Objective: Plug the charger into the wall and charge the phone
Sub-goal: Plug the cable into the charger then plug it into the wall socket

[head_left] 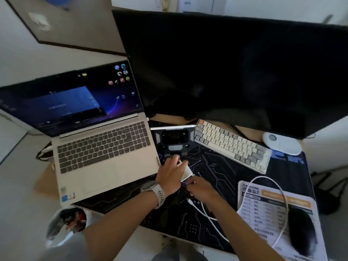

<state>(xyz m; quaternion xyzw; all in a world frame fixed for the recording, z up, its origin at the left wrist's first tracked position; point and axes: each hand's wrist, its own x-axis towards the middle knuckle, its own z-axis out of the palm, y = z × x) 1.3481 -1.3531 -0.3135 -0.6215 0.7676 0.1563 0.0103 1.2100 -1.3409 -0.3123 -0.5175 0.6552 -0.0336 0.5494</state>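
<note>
Desk clutter is filling your view: a dark desk mat [226,166] printed with circuit lines is carrying one open laptop [101,147] on the left, one big dark monitor [226,72] at the far side, one pale keyboard [231,144] and one empty black phone stand [174,139] between laptop and keyboard. You are working just near of that stand. Your left hand [169,174], a watch on its wrist, is curling over a pale flat object [186,173] that I am judging to be the phone, though most of it is hidden. Your right hand [199,187] is pinching something small against the near edge of it, likely the cable's plug; the fingers are closed, but what they are gripping is too small to tell. One white cable [282,194] is looping off to the right over a printed sheet [273,210], beside one dark mouse [303,232]. Judging from this, you are only joining cable and phone; no charger brick is showing, and the wall plate [40,20] at far left is sitting untouched, so plugging in is remaining.
</note>
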